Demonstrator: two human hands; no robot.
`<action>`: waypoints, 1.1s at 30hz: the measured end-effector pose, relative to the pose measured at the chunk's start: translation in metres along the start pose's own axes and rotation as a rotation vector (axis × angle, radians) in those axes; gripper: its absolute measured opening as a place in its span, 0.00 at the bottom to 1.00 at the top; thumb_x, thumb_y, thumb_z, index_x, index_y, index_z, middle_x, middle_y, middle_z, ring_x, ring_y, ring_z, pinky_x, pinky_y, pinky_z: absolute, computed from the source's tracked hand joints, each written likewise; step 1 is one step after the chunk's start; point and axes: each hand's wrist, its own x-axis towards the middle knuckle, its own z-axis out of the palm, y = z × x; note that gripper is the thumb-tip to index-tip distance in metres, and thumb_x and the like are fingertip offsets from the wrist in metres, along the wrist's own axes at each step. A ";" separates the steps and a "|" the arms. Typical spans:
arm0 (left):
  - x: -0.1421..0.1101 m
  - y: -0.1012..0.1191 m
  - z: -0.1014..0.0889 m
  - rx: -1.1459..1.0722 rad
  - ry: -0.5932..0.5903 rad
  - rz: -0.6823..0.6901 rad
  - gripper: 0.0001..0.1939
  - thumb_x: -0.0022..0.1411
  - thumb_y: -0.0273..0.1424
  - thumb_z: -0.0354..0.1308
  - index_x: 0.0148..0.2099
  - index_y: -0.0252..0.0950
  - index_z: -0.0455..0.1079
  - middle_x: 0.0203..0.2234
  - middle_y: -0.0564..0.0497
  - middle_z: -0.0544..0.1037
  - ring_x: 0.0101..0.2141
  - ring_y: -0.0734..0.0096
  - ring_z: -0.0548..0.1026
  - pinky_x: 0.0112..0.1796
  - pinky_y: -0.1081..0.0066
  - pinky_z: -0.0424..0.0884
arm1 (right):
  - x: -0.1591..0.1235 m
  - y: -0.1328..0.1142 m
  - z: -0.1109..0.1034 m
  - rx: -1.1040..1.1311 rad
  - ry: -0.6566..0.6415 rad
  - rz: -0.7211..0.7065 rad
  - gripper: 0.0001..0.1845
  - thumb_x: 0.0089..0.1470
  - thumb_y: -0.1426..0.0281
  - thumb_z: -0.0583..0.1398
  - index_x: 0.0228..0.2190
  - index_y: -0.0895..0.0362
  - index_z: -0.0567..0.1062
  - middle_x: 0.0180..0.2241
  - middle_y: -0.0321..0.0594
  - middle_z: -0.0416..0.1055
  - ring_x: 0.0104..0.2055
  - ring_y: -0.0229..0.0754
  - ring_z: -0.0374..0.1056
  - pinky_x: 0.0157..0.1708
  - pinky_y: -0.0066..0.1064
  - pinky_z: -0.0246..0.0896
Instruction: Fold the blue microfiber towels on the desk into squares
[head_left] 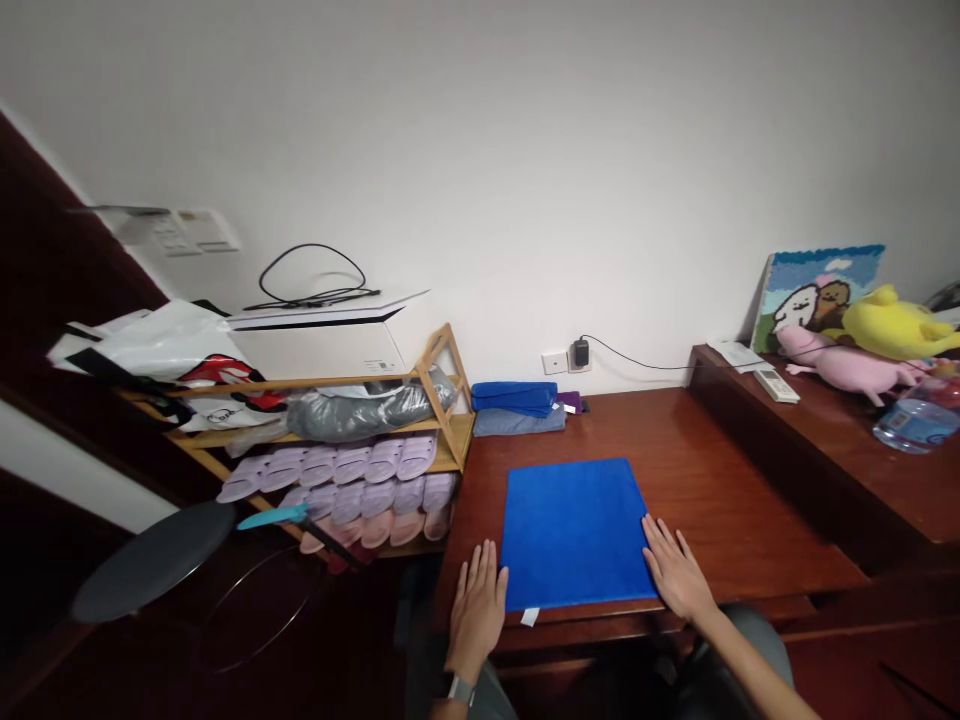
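Note:
A bright blue towel (574, 530) lies spread flat on the dark red wooden desk (712, 480), near its front edge, with a small white tag at its near left corner. My left hand (478, 605) rests flat on the desk, fingers stretched out, touching the towel's near left edge. My right hand (675, 570) lies flat with fingers apart at the towel's near right edge. Neither hand holds anything.
Folded blue towels (517, 405) are stacked at the back of the desk by a wall socket with a charger (580, 352). A wooden shoe rack (360, 470) with several slippers stands left. Plush toys (862, 365), a remote (776, 385) and a water bottle (915, 420) sit on the raised shelf at right. A black stool (154, 560) stands lower left.

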 end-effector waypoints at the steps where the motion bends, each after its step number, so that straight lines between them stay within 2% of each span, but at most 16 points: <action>1: -0.003 0.001 -0.002 -0.021 0.033 -0.001 0.31 0.78 0.39 0.37 0.77 0.35 0.46 0.72 0.45 0.58 0.71 0.58 0.56 0.68 0.49 0.58 | -0.001 -0.001 -0.002 0.011 -0.006 0.002 0.35 0.70 0.50 0.40 0.72 0.46 0.51 0.73 0.32 0.51 0.76 0.47 0.44 0.74 0.52 0.41; 3: -0.005 0.012 -0.007 -0.077 0.093 0.007 0.31 0.78 0.39 0.37 0.78 0.36 0.43 0.73 0.46 0.56 0.72 0.59 0.54 0.68 0.50 0.59 | -0.003 -0.006 -0.008 0.035 0.005 0.006 0.35 0.71 0.50 0.40 0.72 0.47 0.51 0.73 0.33 0.51 0.76 0.46 0.43 0.74 0.51 0.40; 5: 0.001 0.033 -0.015 -0.138 0.114 0.061 0.30 0.79 0.39 0.37 0.78 0.39 0.42 0.74 0.48 0.55 0.72 0.62 0.53 0.69 0.52 0.59 | -0.004 -0.014 -0.015 0.048 0.033 -0.002 0.35 0.72 0.52 0.39 0.73 0.50 0.50 0.73 0.34 0.50 0.76 0.45 0.42 0.74 0.50 0.39; 9: 0.035 0.096 -0.030 -0.224 0.039 0.273 0.29 0.79 0.41 0.38 0.76 0.41 0.50 0.73 0.50 0.56 0.72 0.64 0.54 0.69 0.54 0.57 | 0.008 -0.032 -0.028 0.034 0.033 -0.021 0.36 0.72 0.53 0.37 0.73 0.54 0.49 0.74 0.36 0.47 0.77 0.44 0.39 0.75 0.47 0.35; 11: 0.060 0.135 -0.033 -0.244 -0.029 0.359 0.29 0.79 0.42 0.36 0.75 0.40 0.53 0.73 0.49 0.57 0.72 0.63 0.54 0.70 0.54 0.56 | 0.024 -0.038 -0.033 0.021 0.008 0.008 0.36 0.72 0.53 0.37 0.73 0.56 0.49 0.74 0.37 0.46 0.77 0.44 0.39 0.75 0.46 0.35; 14: 0.098 0.186 -0.029 -0.259 -0.104 0.416 0.31 0.79 0.43 0.34 0.75 0.37 0.55 0.72 0.47 0.59 0.72 0.62 0.55 0.70 0.54 0.55 | 0.059 -0.042 -0.040 -0.009 -0.045 0.056 0.37 0.71 0.56 0.36 0.73 0.59 0.49 0.75 0.39 0.45 0.77 0.44 0.38 0.75 0.45 0.33; 17: 0.127 0.218 -0.021 -0.251 -0.131 0.390 0.30 0.78 0.41 0.34 0.75 0.36 0.56 0.72 0.45 0.61 0.72 0.62 0.55 0.70 0.55 0.54 | 0.099 -0.042 -0.049 -0.037 -0.112 0.106 0.36 0.71 0.59 0.37 0.73 0.62 0.48 0.75 0.39 0.42 0.77 0.44 0.36 0.74 0.43 0.31; 20: 0.140 0.225 -0.009 -0.236 -0.117 0.345 0.31 0.78 0.41 0.34 0.75 0.34 0.55 0.72 0.44 0.60 0.72 0.61 0.55 0.70 0.54 0.54 | 0.135 -0.038 -0.053 -0.046 -0.145 0.127 0.36 0.70 0.60 0.37 0.73 0.62 0.47 0.76 0.39 0.39 0.77 0.43 0.34 0.74 0.41 0.30; 23: 0.141 0.216 0.009 -0.230 -0.094 0.335 0.31 0.78 0.41 0.33 0.75 0.36 0.54 0.72 0.45 0.60 0.72 0.60 0.55 0.70 0.54 0.55 | 0.158 -0.035 -0.046 -0.059 -0.157 0.130 0.36 0.70 0.60 0.37 0.73 0.62 0.46 0.76 0.39 0.39 0.77 0.42 0.34 0.74 0.40 0.30; 26: 0.147 0.207 0.024 -0.214 -0.081 0.314 0.31 0.78 0.41 0.33 0.75 0.37 0.54 0.72 0.47 0.60 0.72 0.61 0.55 0.70 0.54 0.56 | 0.165 -0.030 -0.028 -0.078 -0.174 0.131 0.37 0.70 0.60 0.37 0.73 0.62 0.46 0.76 0.39 0.39 0.77 0.43 0.34 0.74 0.42 0.29; 28: 0.157 0.209 0.030 -0.208 -0.084 0.295 0.31 0.78 0.41 0.33 0.75 0.36 0.54 0.72 0.46 0.59 0.72 0.61 0.55 0.70 0.54 0.55 | 0.164 -0.027 -0.018 -0.090 -0.173 0.123 0.37 0.70 0.60 0.36 0.73 0.62 0.45 0.76 0.39 0.39 0.77 0.43 0.34 0.74 0.42 0.28; 33: 0.192 0.240 0.038 -0.239 -0.135 0.312 0.33 0.78 0.42 0.29 0.76 0.36 0.50 0.73 0.46 0.57 0.73 0.63 0.51 0.71 0.55 0.50 | 0.161 -0.016 -0.007 -0.123 -0.161 0.084 0.36 0.69 0.62 0.37 0.73 0.61 0.46 0.76 0.39 0.39 0.77 0.44 0.34 0.74 0.44 0.28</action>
